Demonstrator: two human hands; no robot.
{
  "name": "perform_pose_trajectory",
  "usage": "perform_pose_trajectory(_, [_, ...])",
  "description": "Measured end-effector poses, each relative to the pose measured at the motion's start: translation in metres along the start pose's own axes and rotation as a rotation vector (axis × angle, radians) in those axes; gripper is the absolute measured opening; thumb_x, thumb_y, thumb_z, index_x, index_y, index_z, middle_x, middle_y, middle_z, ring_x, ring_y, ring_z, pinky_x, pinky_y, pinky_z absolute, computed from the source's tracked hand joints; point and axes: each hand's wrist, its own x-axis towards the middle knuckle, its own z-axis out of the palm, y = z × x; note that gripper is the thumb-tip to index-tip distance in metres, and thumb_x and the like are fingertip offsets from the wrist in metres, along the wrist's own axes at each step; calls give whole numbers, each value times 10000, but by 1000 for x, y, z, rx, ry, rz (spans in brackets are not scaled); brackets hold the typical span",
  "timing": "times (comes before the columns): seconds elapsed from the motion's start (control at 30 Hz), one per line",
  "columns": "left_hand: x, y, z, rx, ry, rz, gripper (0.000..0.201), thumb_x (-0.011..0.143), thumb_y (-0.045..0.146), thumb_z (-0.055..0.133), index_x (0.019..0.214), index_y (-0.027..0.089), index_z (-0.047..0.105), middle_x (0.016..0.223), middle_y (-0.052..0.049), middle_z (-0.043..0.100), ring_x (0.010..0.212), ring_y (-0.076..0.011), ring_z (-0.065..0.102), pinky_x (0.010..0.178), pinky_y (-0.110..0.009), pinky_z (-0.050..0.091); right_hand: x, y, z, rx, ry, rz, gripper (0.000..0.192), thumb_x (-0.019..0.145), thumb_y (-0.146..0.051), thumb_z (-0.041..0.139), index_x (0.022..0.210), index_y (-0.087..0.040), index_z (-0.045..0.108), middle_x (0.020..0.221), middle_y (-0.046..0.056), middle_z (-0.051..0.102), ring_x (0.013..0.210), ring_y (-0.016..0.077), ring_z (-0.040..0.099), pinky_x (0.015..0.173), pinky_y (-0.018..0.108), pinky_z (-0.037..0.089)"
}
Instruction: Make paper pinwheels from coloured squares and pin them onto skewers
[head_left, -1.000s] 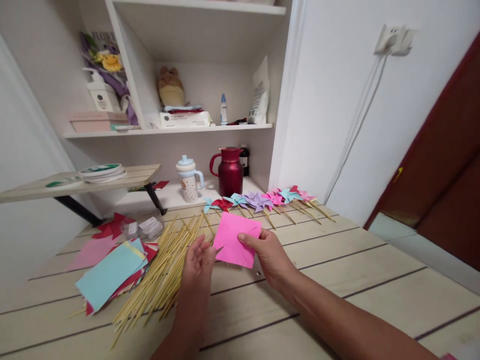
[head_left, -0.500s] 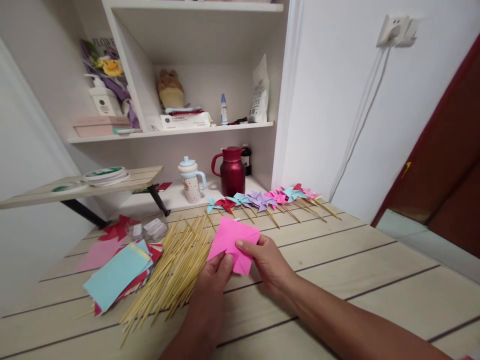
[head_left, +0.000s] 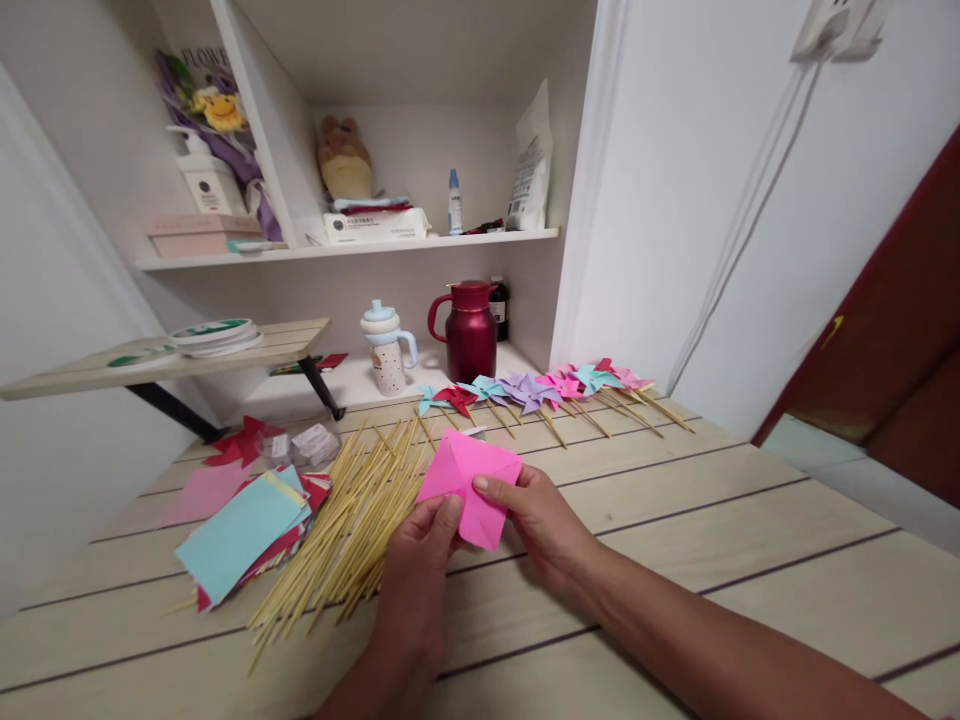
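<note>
- The left hand [head_left: 424, 540] pinches the lower left edge of a pink paper square [head_left: 471, 485], thumb on top and fingers underneath.
- The right hand [head_left: 536, 520] grips the same sheet at its right side, thumb pressed on the face near the middle.
- The pink paper square is held just above the desk [head_left: 712, 520], tilted like a diamond, with creases running across it.
- Left of the paper lies a loose pile of bamboo sticks [head_left: 352, 530], fanned out on the desk and reaching close to the left hand.
- Further left of the paper sits a stack of coloured paper sheets [head_left: 244, 525], light blue on top, red and pink under it.
- Behind the paper, a row of finished pinwheels [head_left: 532, 390] on sticks lies along the far edge of the desk.
- Beyond the pinwheels stand a dark red jug [head_left: 469, 328] and a spotted cup with a blue lid [head_left: 388, 350] on the low shelf.
</note>
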Motion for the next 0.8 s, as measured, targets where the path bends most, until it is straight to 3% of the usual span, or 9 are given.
perform_pose_trajectory(0.27, [4,-4,-3,99,68,11,316,703,438,767,829,149,743,774,-43,716,715,-160,589,728,-285,463,0,0,0,-8,-13,6,359,615,-282,873,915,-126,753,789,68,758,713,183,643,724,307,480])
perform_pose_trajectory(0.57, [-2,7,1,161,196,47,301,609,446,814,711,170,745,705,-16,715,670,-163,603,687,-265,462,-4,2,1,-24,-83,24,356,652,-329,853,931,-130,755,816,76,754,745,195,639,756,318,468])
perform_pose_trajectory(0.8, [-2,10,2,220,248,98,216,623,385,804,656,183,734,635,2,700,617,-153,582,623,-250,454,-5,0,3,-65,-95,16,291,710,-402,801,779,-126,740,708,43,715,654,152,575,688,280,439])
